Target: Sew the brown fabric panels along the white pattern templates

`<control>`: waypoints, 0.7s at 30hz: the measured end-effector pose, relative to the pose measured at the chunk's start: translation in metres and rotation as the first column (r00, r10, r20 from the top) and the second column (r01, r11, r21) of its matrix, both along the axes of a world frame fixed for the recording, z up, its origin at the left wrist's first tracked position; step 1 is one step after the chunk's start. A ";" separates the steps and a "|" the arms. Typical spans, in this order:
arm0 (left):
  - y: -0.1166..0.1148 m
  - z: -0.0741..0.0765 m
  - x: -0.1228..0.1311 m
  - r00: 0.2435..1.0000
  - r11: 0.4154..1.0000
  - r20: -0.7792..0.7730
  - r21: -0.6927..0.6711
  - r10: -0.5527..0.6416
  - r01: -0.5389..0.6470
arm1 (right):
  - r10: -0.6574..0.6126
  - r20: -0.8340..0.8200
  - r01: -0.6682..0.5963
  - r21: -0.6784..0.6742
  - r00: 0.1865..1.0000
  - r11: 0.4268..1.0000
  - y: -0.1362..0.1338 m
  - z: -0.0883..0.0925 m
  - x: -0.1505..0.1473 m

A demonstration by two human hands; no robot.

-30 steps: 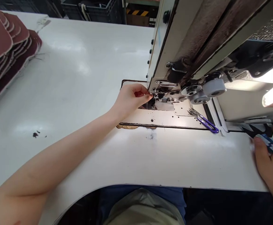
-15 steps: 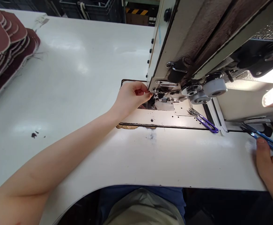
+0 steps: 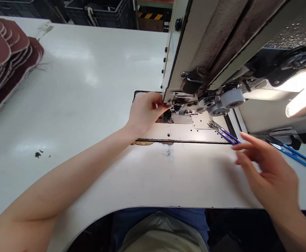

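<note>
My left hand (image 3: 145, 111) reaches under the head of the sewing machine (image 3: 210, 52), fingers pinched together at the needle and presser foot (image 3: 174, 106); what they pinch is too small to make out. My right hand (image 3: 265, 171) hovers over the white table (image 3: 90, 98) with fingers stretched out and empty, fingertips close to the purple thread snips (image 3: 223, 133) on the machine bed. Blue thread snips (image 3: 291, 153) lie on the table just right of that hand.
A stack of dark red fabric pieces (image 3: 3, 59) sits at the far left. A dark speck of lint (image 3: 39, 154) lies on the table, more fluff (image 3: 169, 151) at the bed's front edge. Black crates (image 3: 100, 12) stand behind the table.
My right hand has let go of the blue snips, left them on the table, and moved left toward the purple snips. My left hand stays at the needle.
</note>
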State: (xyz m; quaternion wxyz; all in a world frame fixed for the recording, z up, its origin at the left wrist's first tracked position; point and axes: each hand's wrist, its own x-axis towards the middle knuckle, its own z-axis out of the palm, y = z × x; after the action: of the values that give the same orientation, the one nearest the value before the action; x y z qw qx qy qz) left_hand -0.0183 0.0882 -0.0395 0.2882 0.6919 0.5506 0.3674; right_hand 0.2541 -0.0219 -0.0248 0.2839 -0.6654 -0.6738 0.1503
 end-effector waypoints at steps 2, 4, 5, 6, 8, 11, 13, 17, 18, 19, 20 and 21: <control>0.001 -0.001 0.000 0.999 0.998 0.014 0.030 0.050 -0.050 | 0.076 -0.382 -0.146 -0.158 0.921 0.977 0.014 0.008 -0.041; 0.001 -0.002 0.001 0.998 0.997 0.014 0.050 0.065 -0.065 | 0.040 -0.619 -0.261 -0.271 0.785 0.926 0.036 0.008 -0.073; 0.002 -0.002 0.001 0.998 0.996 0.011 0.057 0.063 -0.063 | -0.001 -0.692 -0.289 -0.302 0.722 0.908 0.048 0.006 -0.085; 0.002 -0.002 0.001 0.998 0.996 0.009 0.064 0.061 -0.061 | -0.038 -0.742 -0.300 -0.316 0.669 0.900 0.060 0.002 -0.095; 0.002 -0.001 0.000 0.998 0.996 0.008 0.072 0.055 -0.055 | -0.081 -0.793 -0.293 -0.314 0.603 0.903 0.079 -0.005 -0.110; 0.001 0.000 0.000 0.999 0.996 -0.002 0.077 0.038 -0.038 | -0.082 -0.809 -0.253 -0.277 0.582 0.927 0.092 -0.013 -0.124; 0.001 0.001 -0.001 1.000 0.995 -0.012 0.093 0.023 -0.022 | -0.073 -0.811 -0.228 -0.248 0.581 0.941 0.093 -0.015 -0.128; -0.002 0.000 -0.005 0.999 0.985 -0.040 0.174 -0.003 0.010 | -0.063 -0.805 -0.211 -0.229 0.591 0.950 0.092 -0.015 -0.129; -0.002 -0.001 -0.006 0.999 0.976 -0.053 0.216 -0.005 0.017 | -0.063 -0.799 -0.211 -0.232 0.598 0.950 0.092 -0.015 -0.127; -0.003 -0.002 -0.009 0.998 0.964 -0.062 0.266 -0.007 0.024 | -0.063 -0.791 -0.215 -0.240 0.609 0.947 0.091 -0.015 -0.126; -0.004 -0.003 -0.011 0.997 0.947 -0.070 0.318 -0.016 0.037 | -0.060 -0.780 -0.223 -0.251 0.623 0.942 0.089 -0.015 -0.123; -0.005 -0.004 -0.014 0.996 0.928 -0.078 0.368 -0.036 0.062 | -0.052 -0.766 -0.236 -0.262 0.641 0.936 0.087 -0.014 -0.120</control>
State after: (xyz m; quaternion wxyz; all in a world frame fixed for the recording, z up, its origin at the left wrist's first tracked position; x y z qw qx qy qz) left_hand -0.0319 0.0832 -0.0435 0.1423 0.7598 0.4637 0.4330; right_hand 0.1337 0.0648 -0.0390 0.4141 -0.5424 -0.4884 0.5439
